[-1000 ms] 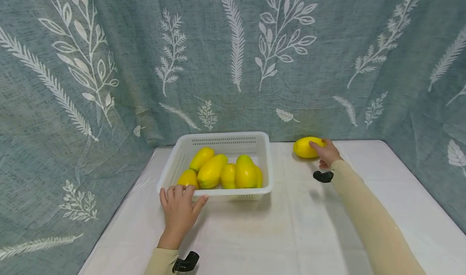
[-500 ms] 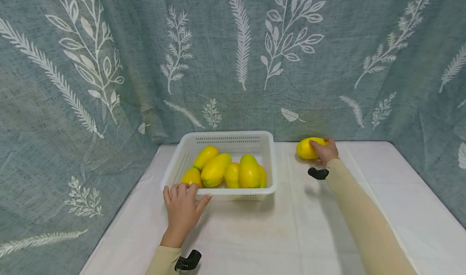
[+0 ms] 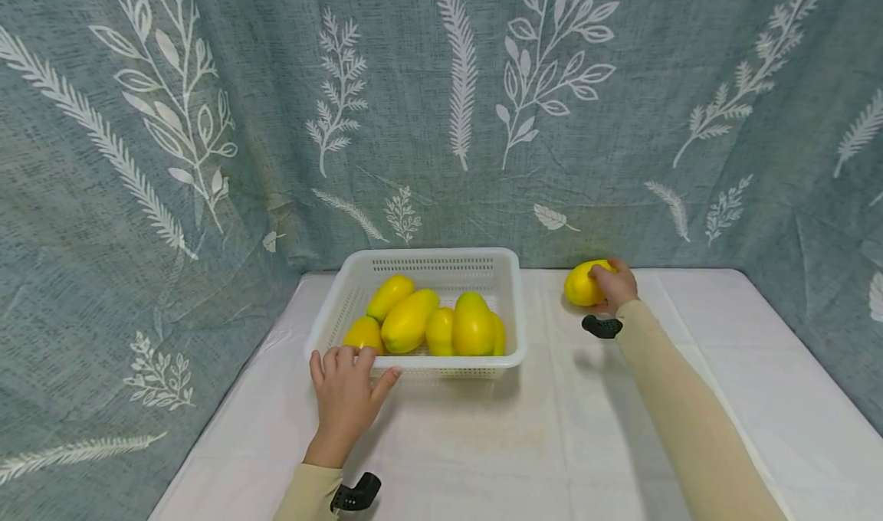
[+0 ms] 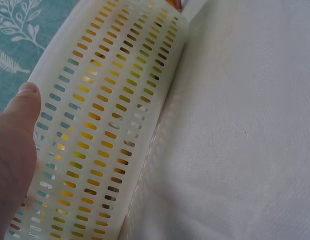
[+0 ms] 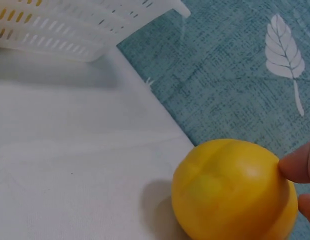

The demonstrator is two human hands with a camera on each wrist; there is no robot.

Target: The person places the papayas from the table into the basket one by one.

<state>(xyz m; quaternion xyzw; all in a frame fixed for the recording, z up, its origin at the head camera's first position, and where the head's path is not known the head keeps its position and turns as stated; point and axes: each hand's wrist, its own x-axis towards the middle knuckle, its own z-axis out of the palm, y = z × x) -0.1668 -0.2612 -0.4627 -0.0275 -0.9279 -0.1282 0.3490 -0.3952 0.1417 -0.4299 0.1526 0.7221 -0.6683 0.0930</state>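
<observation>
In the head view, my right hand (image 3: pixel 616 285) holds a yellow papaya (image 3: pixel 585 283) at the table's back edge, right of the basket. The right wrist view shows that papaya (image 5: pixel 230 192) end-on, with fingertips (image 5: pixel 299 164) against its side. Whether it touches the table is hard to tell. A white plastic basket (image 3: pixel 510 345) with slotted walls stands left of it, with several yellow papayas (image 3: pixel 410 322) inside. My left hand (image 3: pixel 347 398) grips the basket's front rim near its left corner, fingers over the edge. Its thumb (image 4: pixel 26 102) shows beside the slotted wall in the left wrist view.
A white cloth (image 3: pixel 483 444) covers the table. Right behind its back edge hangs a blue-green curtain (image 3: pixel 414 122) with white leaf patterns, which also runs along both sides. Black wrist devices (image 3: pixel 356 493) show under both forearms.
My right hand has turned the papaya, so its near end points more toward me. The head view has shifted slightly. The left hand stays on the basket rim.
</observation>
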